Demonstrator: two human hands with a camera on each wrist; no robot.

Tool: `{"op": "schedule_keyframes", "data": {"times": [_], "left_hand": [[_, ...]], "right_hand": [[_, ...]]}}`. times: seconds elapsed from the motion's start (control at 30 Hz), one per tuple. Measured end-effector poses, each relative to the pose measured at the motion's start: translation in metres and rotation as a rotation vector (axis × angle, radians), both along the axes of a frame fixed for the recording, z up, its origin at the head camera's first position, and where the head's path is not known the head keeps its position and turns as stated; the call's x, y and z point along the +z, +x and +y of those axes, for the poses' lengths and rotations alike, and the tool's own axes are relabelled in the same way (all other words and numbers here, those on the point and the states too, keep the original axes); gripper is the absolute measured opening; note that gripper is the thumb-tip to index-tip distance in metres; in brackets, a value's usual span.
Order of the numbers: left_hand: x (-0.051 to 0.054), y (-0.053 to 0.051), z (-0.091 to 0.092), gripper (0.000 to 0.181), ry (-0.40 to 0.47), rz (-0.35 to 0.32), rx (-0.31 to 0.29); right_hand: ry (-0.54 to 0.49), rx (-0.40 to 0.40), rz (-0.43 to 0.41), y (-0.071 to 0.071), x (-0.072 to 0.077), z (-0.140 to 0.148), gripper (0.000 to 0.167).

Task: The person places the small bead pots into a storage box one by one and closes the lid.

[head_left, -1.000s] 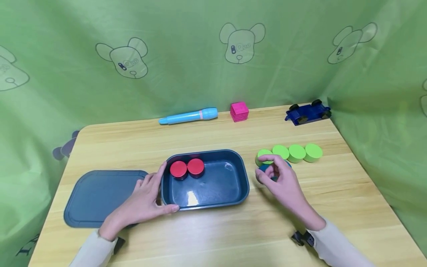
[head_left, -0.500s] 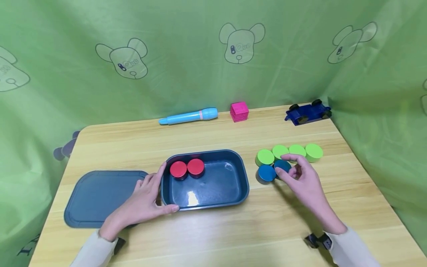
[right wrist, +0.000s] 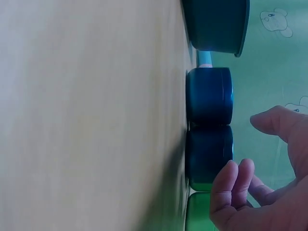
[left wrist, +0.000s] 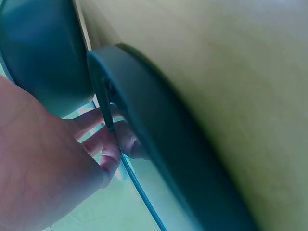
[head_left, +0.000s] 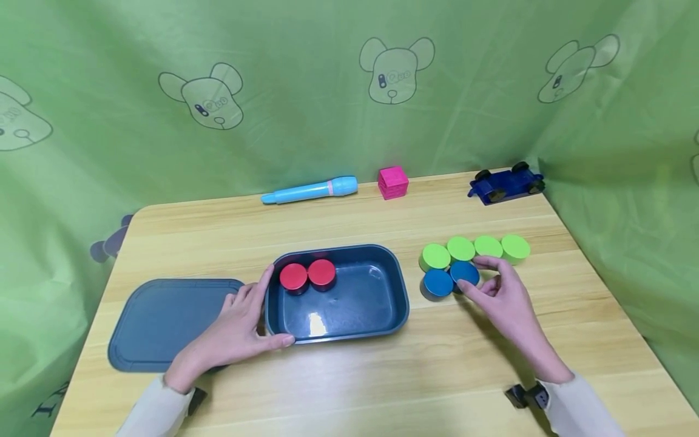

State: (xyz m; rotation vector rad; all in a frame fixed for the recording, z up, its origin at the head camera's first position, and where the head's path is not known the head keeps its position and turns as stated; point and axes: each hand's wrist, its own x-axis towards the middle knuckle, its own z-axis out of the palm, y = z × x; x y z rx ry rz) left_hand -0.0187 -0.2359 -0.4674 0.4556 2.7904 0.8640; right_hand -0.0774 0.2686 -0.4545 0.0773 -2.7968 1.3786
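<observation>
A dark blue box [head_left: 355,312] holds two round red tins [head_left: 293,277] near its left end. My left hand [head_left: 240,325] rests against that end, thumb touching the front rim and fingers spread along the side. On the right, two blue tins [head_left: 437,283] stand side by side in front of a row of several green tins [head_left: 435,257]. My right hand [head_left: 505,295] is at the right-hand blue tin [right wrist: 209,156], thumb and index finger apart near its rim. In the right wrist view, the thumb is clear of the tins; whether the fingertips touch is hard to tell.
A dark blue lid [head_left: 164,321] lies left of the box, partly beneath the left forearm. Along the back edge lie a light blue toy microphone [head_left: 308,191], a pink cube [head_left: 392,182] and a blue toy car [head_left: 508,184]. A green curtain [head_left: 306,91] hangs behind the table.
My right hand has moved from the left-hand blue tin to the right-hand one, uncovering the left-hand tin. The left hand and the box have stayed in place.
</observation>
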Motion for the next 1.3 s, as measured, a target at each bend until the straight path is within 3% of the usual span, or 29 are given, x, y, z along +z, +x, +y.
{"op": "schedule_keyframes", "data": {"times": [0.3,0.6,0.87,1.1,1.3], "left_hand": [[0.0,-0.001,0.001,0.134,-0.007,0.015,-0.009],[0.0,-0.001,0.001,0.133,0.0,0.013,-0.005],[0.0,-0.001,0.0,0.134,-0.004,0.014,-0.005],[0.0,-0.001,0.0,0.133,0.002,0.018,-0.005],[0.001,-0.001,0.001,0.133,0.0,0.01,0.002]], "right_hand": [[0.038,0.03,-0.06,-0.005,-0.007,0.007,0.067],[-0.001,0.06,-0.1,-0.008,-0.012,0.009,0.07],[0.031,0.044,-0.122,-0.007,-0.011,0.008,0.071],[0.139,0.004,-0.096,-0.004,-0.006,0.008,0.069],[0.112,-0.039,-0.045,0.001,-0.001,0.007,0.068]]}}
